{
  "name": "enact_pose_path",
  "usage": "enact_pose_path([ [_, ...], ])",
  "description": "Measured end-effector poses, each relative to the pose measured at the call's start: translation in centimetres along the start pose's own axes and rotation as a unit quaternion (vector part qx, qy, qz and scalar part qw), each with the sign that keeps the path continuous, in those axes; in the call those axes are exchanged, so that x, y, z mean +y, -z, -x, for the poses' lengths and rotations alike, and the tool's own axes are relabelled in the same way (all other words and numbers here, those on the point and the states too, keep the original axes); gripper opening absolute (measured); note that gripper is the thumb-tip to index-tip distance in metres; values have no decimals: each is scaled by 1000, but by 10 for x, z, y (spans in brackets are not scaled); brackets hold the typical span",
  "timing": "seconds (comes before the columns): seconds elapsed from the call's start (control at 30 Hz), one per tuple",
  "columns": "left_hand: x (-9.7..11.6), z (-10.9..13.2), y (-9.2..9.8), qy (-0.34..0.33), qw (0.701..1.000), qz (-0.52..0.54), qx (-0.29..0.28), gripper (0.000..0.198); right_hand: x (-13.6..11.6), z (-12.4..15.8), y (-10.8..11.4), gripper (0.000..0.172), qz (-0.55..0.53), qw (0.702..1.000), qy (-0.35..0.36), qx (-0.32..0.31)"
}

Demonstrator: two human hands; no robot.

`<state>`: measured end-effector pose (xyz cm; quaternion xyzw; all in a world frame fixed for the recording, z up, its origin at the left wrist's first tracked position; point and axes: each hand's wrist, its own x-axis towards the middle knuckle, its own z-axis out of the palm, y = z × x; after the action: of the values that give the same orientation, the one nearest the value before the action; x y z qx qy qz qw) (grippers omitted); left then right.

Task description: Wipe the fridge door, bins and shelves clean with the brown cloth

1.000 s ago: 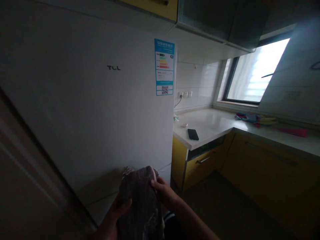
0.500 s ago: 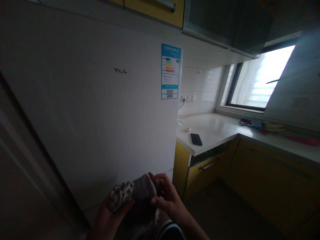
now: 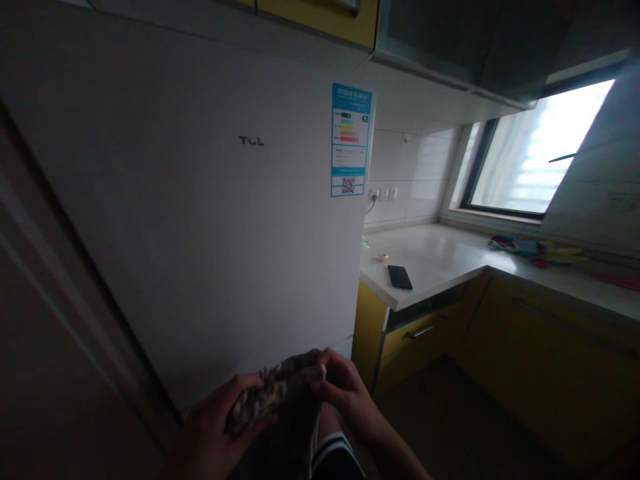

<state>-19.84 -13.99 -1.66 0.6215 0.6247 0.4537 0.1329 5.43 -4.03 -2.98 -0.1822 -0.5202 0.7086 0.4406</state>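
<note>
A dark grey cloth [image 3: 297, 400] with a mottled light-and-dark patterned end is bunched up low in front of me, its lower part hanging down in shadow. My left hand [image 3: 220, 413] is closed around the patterned end, thumb and fingers on either side. At the cloth's right edge, my right hand [image 3: 345, 393] pinches a pale-edged corner between thumb and fingers. What kind of cloth article it is, I cannot make out in the dim light.
A white fridge [image 3: 225, 253] with an energy label [image 3: 350, 140] stands close ahead. On the right, a white counter [image 3: 435, 250] above yellow cabinets [image 3: 420, 347] holds a black phone [image 3: 400, 277], a small roll [image 3: 383, 257] and several coloured cloths [image 3: 520, 245]. A window [image 3: 543, 150] lies beyond.
The cloth's upper edge has been folded over, and the left hand's fingers now come over its patterned end. The right hand has closed on the corner. The view has shifted slightly left.
</note>
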Motion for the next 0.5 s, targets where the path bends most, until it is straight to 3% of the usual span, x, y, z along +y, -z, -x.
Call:
enact_pose_path([
  [0.13,4,4,5,-43,998,-30,31,40,-3,2,-1,51,11,997,10,74],
  [0.23,9,5,8,-86,995,-40,23,45,-4,1,3,51,14,997,10,70],
  [0.33,13,2,12,-113,992,-28,50,45,-5,2,6,53,-10,997,6,70],
  [0.4,11,0,14,-94,991,0,94,43,-6,3,5,53,-18,996,10,87],
  [0.5,-2,2,4,15,985,97,143,55,-9,5,0,49,-25,994,36,99],
])
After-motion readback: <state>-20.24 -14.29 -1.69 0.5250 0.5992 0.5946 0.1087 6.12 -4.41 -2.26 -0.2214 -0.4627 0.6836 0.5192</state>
